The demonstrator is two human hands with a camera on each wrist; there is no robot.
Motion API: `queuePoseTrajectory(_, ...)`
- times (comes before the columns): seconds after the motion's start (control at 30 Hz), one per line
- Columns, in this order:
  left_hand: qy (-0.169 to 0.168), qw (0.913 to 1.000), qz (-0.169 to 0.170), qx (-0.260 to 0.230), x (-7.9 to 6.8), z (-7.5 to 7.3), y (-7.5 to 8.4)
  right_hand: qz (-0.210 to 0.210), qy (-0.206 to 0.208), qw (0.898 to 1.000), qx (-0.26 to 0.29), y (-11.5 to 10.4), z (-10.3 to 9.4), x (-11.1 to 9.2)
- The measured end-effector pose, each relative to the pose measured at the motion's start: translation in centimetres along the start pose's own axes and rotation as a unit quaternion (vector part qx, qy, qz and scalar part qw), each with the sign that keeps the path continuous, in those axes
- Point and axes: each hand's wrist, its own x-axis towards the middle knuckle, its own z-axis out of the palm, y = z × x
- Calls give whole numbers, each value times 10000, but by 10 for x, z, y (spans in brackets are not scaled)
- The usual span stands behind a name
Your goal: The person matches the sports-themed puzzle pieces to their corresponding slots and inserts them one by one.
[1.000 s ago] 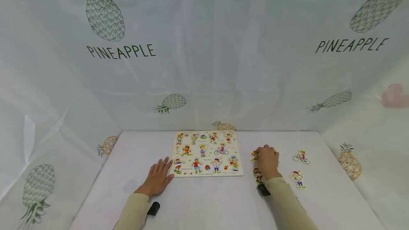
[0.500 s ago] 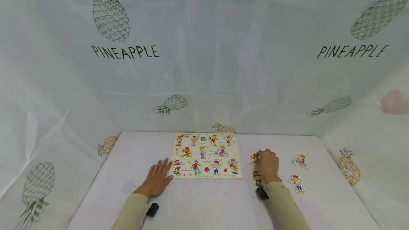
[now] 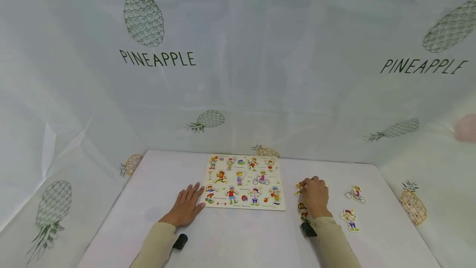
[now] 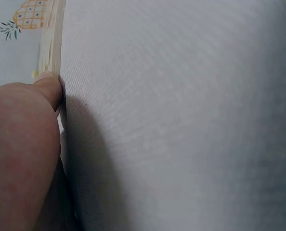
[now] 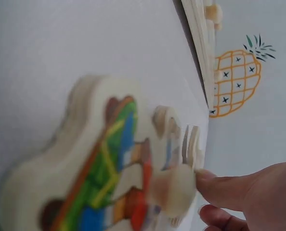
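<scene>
A wooden peg puzzle board point(image 3: 232, 206) with cartoon sports figures lies at the back middle of the table. My left hand point(image 3: 186, 206) rests flat with fingers spread at its left edge; in the left wrist view the thumb point(image 4: 49, 86) touches the board's side. Right of the board, my right hand point(image 3: 315, 197) reaches down with curled fingers and pinches a small figure puzzle piece point(image 3: 298, 188), partly hidden by the hand. Just below lies a skateboarder piece point(image 3: 303, 211), whose round wooden knob point(image 5: 179, 190) looms in the right wrist view.
Farther right lie a cyclist piece point(image 3: 355, 194) and a baseball figure piece point(image 3: 350, 220). Another piece point(image 3: 327, 185) peeks out beside the right hand. Pineapple-printed cloth point(image 3: 260, 94) hangs behind the white table point(image 3: 241, 239).
The head view has shifted slightly, so the scene sits a little farther right. Both hands stay in nearly the same places, and the pieces have not visibly moved.
</scene>
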Motion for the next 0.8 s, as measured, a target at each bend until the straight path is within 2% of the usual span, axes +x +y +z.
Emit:
queuePoseTrajectory(0.2, -9, 10000, 60, 68, 1, 3, -4, -341, 317, 9989, 93, -13, -4, -1)
queuePoseTrajectory(0.4, 59, 9998, 95, 148, 3, 3, -6, -792, 444, 9955, 269, -49, 0, 0)
queuePoseTrajectory(0.7, 11, 9998, 22, 195, 2, 2, -5, -1685, 493, 9830, 538, -110, 29, -2)
queuePoseTrajectory(0.8, -1, 9999, 38, 118, 1, 1, -2, -1854, 405, 9800, 599, -127, 40, -1)
